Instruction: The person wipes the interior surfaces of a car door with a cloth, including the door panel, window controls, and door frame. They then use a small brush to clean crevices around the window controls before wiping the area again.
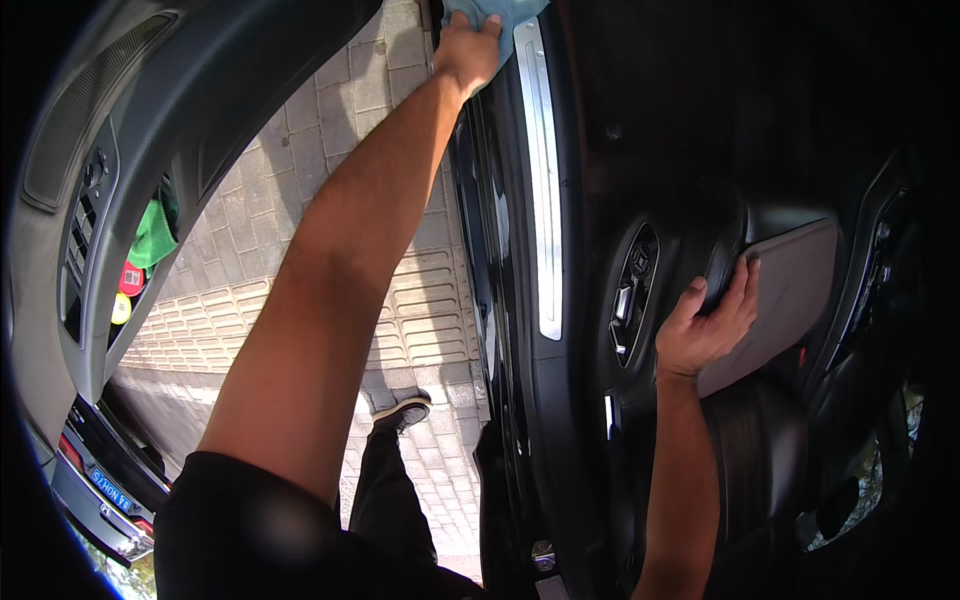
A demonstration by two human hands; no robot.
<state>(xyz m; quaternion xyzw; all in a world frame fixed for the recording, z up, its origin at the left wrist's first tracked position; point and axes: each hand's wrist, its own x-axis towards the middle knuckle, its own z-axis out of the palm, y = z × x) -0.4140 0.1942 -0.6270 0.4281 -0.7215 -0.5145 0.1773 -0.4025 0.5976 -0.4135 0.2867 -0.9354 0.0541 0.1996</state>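
Note:
At the top of the view my left hand [471,54] presses a blue-grey cloth [504,66] against the front end of a black car's door sill. Part of the cloth is cut off by the picture's upper edge. A bright metal scuff plate [541,187] runs along the sill below the cloth. Inside the car, my right hand [709,322] rests on the side bolster of a black leather seat [757,442], thumb and fingers apart around the bolster's edge. A brown-grey pad [795,289] covers the seat cushion. Seat adjustment switches [632,296] sit left of that hand.
The open car door [142,120] stands on the left, its pocket holding a green cloth [152,234] and red and yellow round items [131,278]. Paving blocks [330,135] lie between door and sill, with my shoe [405,414] on them. Another car [109,480] is parked behind.

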